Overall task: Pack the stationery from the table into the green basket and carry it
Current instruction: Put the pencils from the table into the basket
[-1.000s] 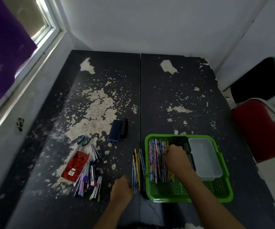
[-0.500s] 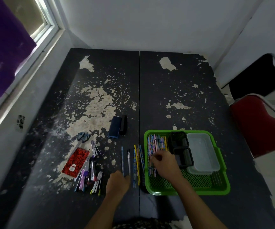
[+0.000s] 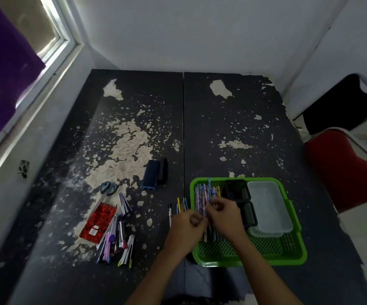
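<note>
Green basket (image 3: 292,258) near the worktop's (image 3: 233,119) front right corner, flat on the surface. Inside, along its left wall, a row of patterned pencils (image 3: 202,192); two black mesh holders (image 3: 237,189) in the middle; a clear plastic tub (image 3: 268,203) against the right wall. Both hands together over the basket's left rim: left hand (image 3: 186,227) curled, pinching a pencil (image 3: 205,213) near its lower end; right hand (image 3: 226,216) beside it, fingers bent onto the same pencil, though blurred, so exact grip on that side hard to tell. Just left of the basket, on the worktop, a few loose pencils and a pen (image 3: 179,205) lying lengthwise, partly hidden by the left hand. Further toward the left front: a heap of pens and markers (image 3: 116,243), a red patterned notebook (image 3: 99,223) touching that heap, scissors with blue-grey handles (image 3: 108,188) behind the notebook. Nearer the worktop's middle, a dark blue case (image 3: 150,178) with a black object (image 3: 162,171) touching its right side. Worktop dark, paint flaked off in pale patches. Red chair (image 3: 343,170) off the right edge; window (image 3: 52,34) with purple curtain (image 3: 2,69) off the left.
</note>
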`<action>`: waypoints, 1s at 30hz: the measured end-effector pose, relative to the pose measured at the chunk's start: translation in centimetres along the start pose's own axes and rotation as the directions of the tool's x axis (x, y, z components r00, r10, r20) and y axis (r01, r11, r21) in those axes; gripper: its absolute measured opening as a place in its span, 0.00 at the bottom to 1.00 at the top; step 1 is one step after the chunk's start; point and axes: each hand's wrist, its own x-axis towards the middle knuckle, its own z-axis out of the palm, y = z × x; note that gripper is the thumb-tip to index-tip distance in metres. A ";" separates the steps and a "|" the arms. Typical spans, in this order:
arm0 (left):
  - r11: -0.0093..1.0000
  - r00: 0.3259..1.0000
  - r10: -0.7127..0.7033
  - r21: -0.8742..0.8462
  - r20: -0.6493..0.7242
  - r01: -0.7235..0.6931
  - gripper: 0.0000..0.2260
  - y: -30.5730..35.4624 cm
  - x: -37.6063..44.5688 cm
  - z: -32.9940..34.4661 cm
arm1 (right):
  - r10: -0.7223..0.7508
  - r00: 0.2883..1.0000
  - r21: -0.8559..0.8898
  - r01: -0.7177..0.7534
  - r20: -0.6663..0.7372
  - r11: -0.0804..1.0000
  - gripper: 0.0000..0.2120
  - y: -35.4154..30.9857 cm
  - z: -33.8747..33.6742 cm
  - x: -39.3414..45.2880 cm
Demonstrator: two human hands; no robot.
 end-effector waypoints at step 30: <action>0.986 0.973 -0.107 -0.145 -0.205 0.078 0.03 -1.6 1.8 -1.4 | 0.010 0.994 0.054 -0.017 0.113 0.998 0.08 -1.4 1.3 0.3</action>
